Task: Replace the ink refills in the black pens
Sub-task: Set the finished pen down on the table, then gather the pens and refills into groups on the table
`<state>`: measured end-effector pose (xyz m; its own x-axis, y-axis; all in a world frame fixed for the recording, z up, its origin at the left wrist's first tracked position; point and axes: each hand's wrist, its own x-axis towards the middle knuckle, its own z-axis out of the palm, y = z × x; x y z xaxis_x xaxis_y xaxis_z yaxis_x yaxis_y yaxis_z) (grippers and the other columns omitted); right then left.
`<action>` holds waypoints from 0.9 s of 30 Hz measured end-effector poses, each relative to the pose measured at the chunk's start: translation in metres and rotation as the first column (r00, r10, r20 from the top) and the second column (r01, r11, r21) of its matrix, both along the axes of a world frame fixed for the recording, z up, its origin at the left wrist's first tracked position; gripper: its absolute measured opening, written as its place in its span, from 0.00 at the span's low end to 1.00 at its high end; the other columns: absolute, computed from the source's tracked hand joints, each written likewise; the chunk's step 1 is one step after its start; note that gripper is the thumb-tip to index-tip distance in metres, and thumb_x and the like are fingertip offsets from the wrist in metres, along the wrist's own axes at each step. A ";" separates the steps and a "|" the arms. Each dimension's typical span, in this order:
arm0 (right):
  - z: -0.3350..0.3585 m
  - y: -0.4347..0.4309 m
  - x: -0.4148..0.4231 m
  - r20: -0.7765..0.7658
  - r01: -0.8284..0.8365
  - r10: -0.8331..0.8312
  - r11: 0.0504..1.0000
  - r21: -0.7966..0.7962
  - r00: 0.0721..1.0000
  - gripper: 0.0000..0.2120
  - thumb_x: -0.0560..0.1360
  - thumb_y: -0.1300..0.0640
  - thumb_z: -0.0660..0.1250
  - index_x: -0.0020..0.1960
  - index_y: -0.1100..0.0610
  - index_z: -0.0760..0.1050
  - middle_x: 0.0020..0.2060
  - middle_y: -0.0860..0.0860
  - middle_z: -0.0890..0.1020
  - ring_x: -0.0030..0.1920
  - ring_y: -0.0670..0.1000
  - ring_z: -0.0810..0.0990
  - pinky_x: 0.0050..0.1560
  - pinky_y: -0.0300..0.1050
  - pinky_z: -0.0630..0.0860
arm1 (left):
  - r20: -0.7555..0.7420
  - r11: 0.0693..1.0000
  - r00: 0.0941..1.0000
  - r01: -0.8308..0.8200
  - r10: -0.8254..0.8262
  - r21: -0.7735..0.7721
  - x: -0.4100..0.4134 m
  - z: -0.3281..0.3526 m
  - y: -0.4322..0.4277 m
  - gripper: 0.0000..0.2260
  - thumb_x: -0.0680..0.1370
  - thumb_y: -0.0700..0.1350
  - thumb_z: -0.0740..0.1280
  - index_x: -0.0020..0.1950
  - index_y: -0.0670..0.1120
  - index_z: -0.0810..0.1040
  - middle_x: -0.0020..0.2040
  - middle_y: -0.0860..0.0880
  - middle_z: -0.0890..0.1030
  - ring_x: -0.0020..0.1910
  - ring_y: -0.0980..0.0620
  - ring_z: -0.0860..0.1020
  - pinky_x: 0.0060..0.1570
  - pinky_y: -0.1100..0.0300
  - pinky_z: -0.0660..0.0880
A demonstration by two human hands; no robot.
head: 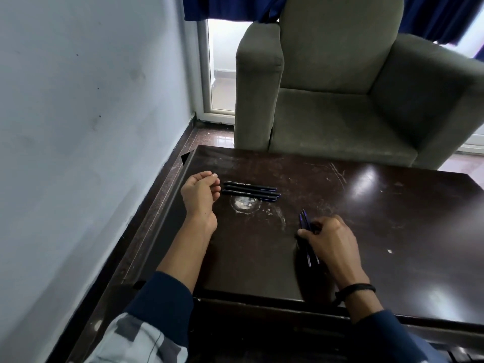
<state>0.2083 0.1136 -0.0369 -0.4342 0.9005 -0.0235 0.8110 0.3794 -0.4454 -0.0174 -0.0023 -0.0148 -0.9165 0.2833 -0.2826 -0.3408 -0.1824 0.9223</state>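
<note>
Three black pens [251, 190] lie side by side on the dark wooden table [379, 221], at its far left. My left hand [199, 193] hovers just left of their ends, fingers loosely curled, holding nothing. Nearer the front, my right hand [330, 241] rests on the table with its fingers closed around a small bundle of thin blue ink refills [306, 233]. The refills poke out beyond the fingers at both ends.
A round pale scuff mark [245, 204] sits on the table just below the pens. A grey armchair [340, 82] stands right behind the table's far edge. A pale wall [91, 113] runs close along the left side.
</note>
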 end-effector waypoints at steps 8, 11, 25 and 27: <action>-0.006 -0.025 -0.002 -0.004 -0.027 0.027 0.997 0.070 1.000 0.08 0.78 0.60 0.69 0.57 0.58 0.82 0.56 0.54 0.78 0.51 0.60 0.80 0.44 0.44 0.67 | 0.009 1.000 1.000 -0.012 0.012 0.017 -0.005 0.004 -0.003 0.05 0.80 0.38 0.69 0.53 0.45 0.82 0.45 0.46 0.84 0.42 0.52 0.82 0.42 0.63 0.80; -0.009 -0.031 -0.006 -0.025 -0.027 0.029 0.995 0.094 0.999 0.08 0.79 0.61 0.68 0.56 0.59 0.82 0.53 0.54 0.79 0.47 0.59 0.80 0.42 0.45 0.69 | 0.023 0.999 1.000 -0.013 0.012 0.038 -0.007 0.006 -0.004 0.05 0.79 0.38 0.69 0.54 0.44 0.82 0.44 0.47 0.84 0.41 0.53 0.82 0.42 0.62 0.80; -0.015 -0.114 -0.093 -0.172 -0.256 0.263 0.965 0.057 0.949 0.10 0.82 0.56 0.66 0.57 0.58 0.82 0.54 0.53 0.78 0.51 0.56 0.81 0.47 0.45 0.73 | 0.066 0.993 0.995 -0.076 0.071 0.085 -0.033 0.012 -0.020 0.07 0.80 0.39 0.69 0.57 0.43 0.83 0.43 0.48 0.85 0.39 0.55 0.82 0.40 0.64 0.80; -0.017 -0.126 -0.108 -0.190 -0.289 0.295 0.955 0.061 0.936 0.10 0.82 0.55 0.65 0.57 0.58 0.82 0.54 0.53 0.78 0.50 0.56 0.81 0.49 0.47 0.75 | 0.058 0.993 0.995 -0.083 0.079 0.083 -0.038 0.012 -0.023 0.07 0.80 0.39 0.69 0.57 0.43 0.83 0.43 0.48 0.85 0.39 0.55 0.82 0.41 0.63 0.80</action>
